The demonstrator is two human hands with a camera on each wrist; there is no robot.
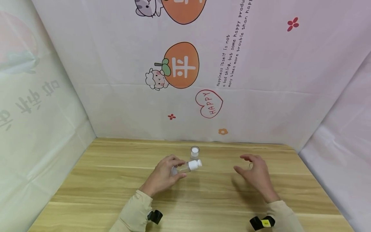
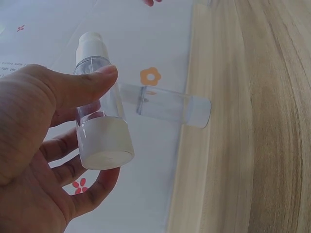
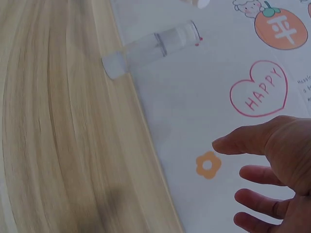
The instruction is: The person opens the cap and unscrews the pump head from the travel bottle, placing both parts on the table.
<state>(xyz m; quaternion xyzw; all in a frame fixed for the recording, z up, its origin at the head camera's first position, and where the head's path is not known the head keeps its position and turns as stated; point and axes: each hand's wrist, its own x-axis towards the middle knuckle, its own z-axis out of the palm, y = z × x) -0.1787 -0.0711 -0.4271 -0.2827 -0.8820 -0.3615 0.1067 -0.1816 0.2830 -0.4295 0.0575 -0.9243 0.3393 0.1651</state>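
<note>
My left hand (image 1: pixel 163 175) grips a small clear pump bottle (image 1: pixel 193 165) between thumb and fingers. Its white top points to the right, and the bottle is tipped well over. The left wrist view shows the white base of this pump bottle (image 2: pixel 106 143) facing the camera, with the thumb across the clear body. Just behind it, a second clear bottle (image 1: pixel 195 150) stands upright on the table; in the right wrist view this second bottle (image 3: pixel 141 51) has a white base and a clear cap. Over the table's right side, my right hand (image 1: pixel 255 170) holds nothing, fingers loosely bent and thumb apart.
A wood-grain table (image 1: pixel 116 180) lies under both hands. White printed sheets (image 1: pixel 130 112) hang along its back edge and at both sides. Black bands with small cameras sit on both wrists.
</note>
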